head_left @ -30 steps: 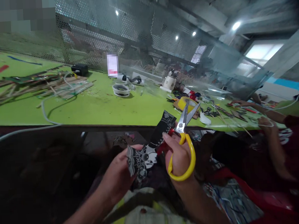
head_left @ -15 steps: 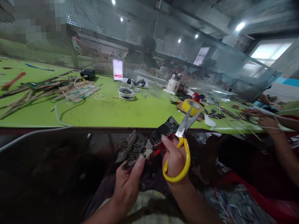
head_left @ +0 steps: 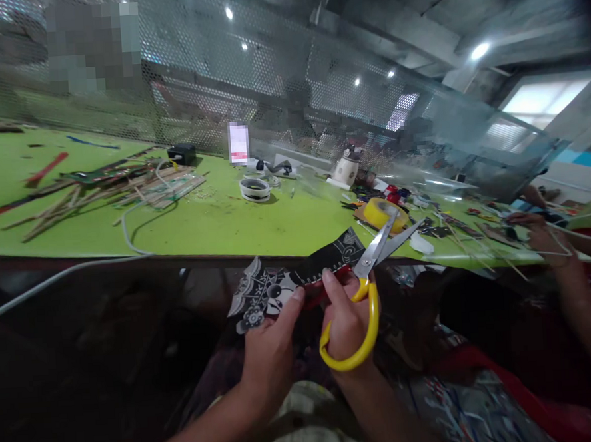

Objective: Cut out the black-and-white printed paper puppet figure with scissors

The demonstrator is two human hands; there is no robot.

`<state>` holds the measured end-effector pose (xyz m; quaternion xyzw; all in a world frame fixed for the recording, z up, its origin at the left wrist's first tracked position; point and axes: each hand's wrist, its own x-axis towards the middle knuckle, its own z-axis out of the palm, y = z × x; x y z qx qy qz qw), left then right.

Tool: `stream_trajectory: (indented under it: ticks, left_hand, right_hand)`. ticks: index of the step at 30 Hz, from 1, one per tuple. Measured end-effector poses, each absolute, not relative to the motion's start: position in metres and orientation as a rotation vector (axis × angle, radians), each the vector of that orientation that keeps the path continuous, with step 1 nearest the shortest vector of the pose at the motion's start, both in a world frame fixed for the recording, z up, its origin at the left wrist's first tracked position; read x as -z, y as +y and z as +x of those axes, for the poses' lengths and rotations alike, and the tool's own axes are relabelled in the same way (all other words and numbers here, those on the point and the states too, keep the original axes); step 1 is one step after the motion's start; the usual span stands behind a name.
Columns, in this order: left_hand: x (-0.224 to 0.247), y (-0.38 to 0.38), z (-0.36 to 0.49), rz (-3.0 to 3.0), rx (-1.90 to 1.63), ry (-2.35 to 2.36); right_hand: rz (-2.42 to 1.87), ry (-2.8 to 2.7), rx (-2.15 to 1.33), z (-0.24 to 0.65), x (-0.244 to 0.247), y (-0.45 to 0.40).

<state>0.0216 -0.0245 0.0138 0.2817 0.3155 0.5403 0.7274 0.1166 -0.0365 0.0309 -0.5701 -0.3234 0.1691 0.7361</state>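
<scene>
A black piece with white patterns hangs below the table's front edge, its left part pinched between the thumb and fingers of my left hand. Its dark right end rises to the table edge. My right hand is closed on the same piece near its middle, where a red strip shows beneath it. Yellow-handled scissors hang around my right hand, their blades apart and pointing up to the right.
On the green table lie thin wooden sticks, a white ring-shaped item, yellow tape and a white cable. A patterned jar stands behind. Another person's hand is at the right.
The patterned piece has been raised and turned, so more of its left part shows. My left hand has moved up and right, and the scissors have tilted further right.
</scene>
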Motion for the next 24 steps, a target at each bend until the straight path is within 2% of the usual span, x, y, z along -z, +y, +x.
stream_trajectory:
  ticks: [8,15,22,24]
  left_hand:
    - [-0.042,-0.021,0.041,0.381,-1.118,0.495]
    - [-0.042,-0.012,0.034,0.357,-1.129,0.533]
    - [-0.045,-0.009,0.023,0.387,-1.155,0.651]
    - [-0.044,-0.012,0.024,0.406,-1.155,0.647]
  right_hand:
    - [-1.228,-0.741,-0.236,0.113,-0.034,-0.029]
    - [-1.34,-0.854,-0.252,0.116,-0.038,-0.048]
    - [-1.737,-0.809,-0.403,0.142,0.033,-0.101]
    - [-1.651,-0.918,-0.398,0.145,0.049,-0.113]
